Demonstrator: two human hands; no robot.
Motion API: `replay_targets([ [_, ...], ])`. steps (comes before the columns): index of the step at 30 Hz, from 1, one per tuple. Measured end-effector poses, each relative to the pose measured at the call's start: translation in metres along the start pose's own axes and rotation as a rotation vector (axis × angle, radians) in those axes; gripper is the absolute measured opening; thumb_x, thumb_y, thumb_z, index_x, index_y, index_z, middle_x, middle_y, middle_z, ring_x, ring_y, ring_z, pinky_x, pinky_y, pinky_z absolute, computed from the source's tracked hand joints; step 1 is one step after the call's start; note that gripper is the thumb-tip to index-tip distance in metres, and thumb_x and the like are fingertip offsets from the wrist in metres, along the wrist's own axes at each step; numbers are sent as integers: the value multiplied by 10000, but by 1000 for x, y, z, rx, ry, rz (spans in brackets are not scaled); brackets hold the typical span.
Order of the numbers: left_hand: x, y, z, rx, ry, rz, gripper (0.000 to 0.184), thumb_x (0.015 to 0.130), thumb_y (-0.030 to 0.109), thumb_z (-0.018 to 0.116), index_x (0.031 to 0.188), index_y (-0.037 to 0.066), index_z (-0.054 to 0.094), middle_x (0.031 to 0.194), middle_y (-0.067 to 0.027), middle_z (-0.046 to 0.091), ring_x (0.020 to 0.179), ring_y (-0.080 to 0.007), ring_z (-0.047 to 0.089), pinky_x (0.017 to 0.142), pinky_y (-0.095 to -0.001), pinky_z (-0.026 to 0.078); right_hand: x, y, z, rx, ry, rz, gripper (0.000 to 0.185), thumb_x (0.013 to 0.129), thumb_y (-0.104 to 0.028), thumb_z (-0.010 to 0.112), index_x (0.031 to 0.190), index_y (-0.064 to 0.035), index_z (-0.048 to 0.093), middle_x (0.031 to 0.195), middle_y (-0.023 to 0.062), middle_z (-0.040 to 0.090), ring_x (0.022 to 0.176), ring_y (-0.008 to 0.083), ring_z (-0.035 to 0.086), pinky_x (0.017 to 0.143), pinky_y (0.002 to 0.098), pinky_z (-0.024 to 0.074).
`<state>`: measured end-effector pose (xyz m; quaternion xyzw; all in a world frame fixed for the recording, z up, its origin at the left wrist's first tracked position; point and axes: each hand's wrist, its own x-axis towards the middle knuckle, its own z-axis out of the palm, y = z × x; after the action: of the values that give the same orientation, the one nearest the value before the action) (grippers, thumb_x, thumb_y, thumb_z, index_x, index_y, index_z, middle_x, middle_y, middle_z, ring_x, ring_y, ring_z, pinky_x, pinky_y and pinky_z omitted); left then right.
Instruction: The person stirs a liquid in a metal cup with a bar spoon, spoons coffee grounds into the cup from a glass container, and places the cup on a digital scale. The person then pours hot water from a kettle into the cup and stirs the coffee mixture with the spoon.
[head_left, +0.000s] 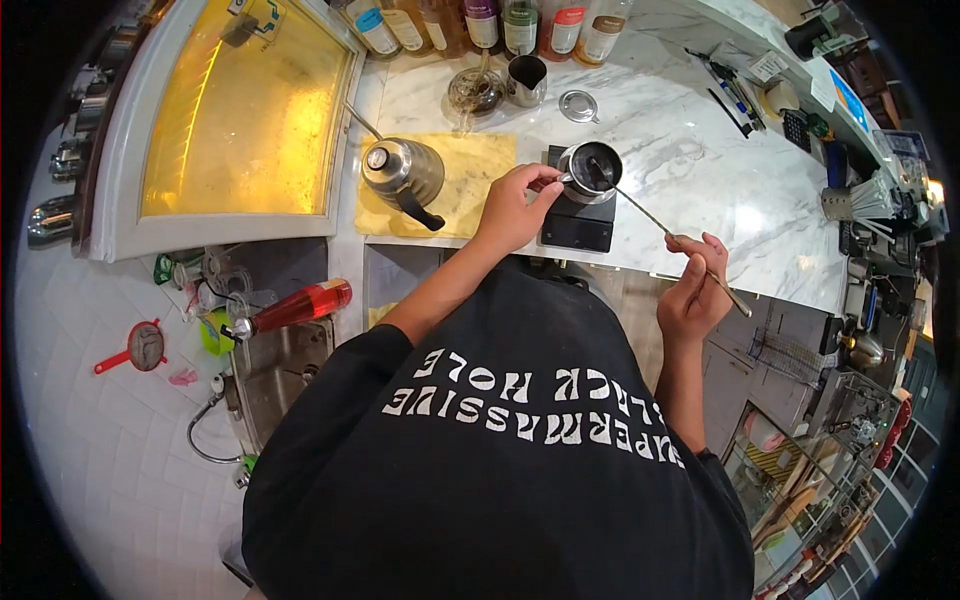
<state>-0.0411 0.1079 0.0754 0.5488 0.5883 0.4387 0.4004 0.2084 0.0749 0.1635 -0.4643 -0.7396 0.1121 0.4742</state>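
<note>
My left hand pinches the small side handle of a metal cup. The cup sits on a black digital scale near the counter's front edge, and dark contents show inside it. In my right hand a long thin bar spoon is gripped between thumb and fingers. Its far end dips into the cup; the other end sticks out past my palm. Left of the cup, a steel gooseneck kettle with a black handle stands on a yellow cloth.
Behind the cup are a round metal lid, a steel pitcher and a glass vessel. Several syrup bottles line the back. A lit, yellow-glowing cabinet stands left, above a sink with a red bottle.
</note>
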Motion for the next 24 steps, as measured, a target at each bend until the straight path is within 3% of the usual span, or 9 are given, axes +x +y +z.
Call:
replay_targets([
  [6, 0, 0, -2, 7, -10, 14, 211, 925, 127, 717, 1102, 13, 709, 990, -118, 732, 892, -221, 704, 828, -337, 546, -6, 2, 4, 28, -3, 21, 171, 1059, -52, 452, 1066, -7, 617, 956, 138, 754, 840, 244, 721, 1018, 489, 443],
  [8, 0, -5, -2, 14, -32, -1, 232, 947, 178, 715, 1143, 53, 712, 1015, -71, 743, 934, -167, 692, 815, -320, 511, -7, 5, 6, 52, 1, 46, 182, 1056, -38, 443, 1079, -2, 621, 965, 141, 754, 862, 246, 721, 1014, 486, 449],
  [14, 1, -4, -2, -4, -40, -28, 243, 962, 204, 708, 1167, 75, 714, 1026, -43, 748, 953, -134, 684, 804, -303, 491, -13, 6, 3, 144, 12, 270, 292, 1094, -74, 378, 1092, 40, 647, 1034, 158, 734, 915, 231, 713, 951, 383, 519],
  [24, 0, -12, 1, -6, -37, -40, 248, 975, 202, 695, 1167, 45, 710, 1037, -56, 746, 946, -138, 684, 803, -302, 519, -18, 17, -5, 302, -18, 175, 289, 1075, -68, 374, 1107, 60, 631, 1045, 175, 710, 983, 256, 671, 935, 393, 520],
])
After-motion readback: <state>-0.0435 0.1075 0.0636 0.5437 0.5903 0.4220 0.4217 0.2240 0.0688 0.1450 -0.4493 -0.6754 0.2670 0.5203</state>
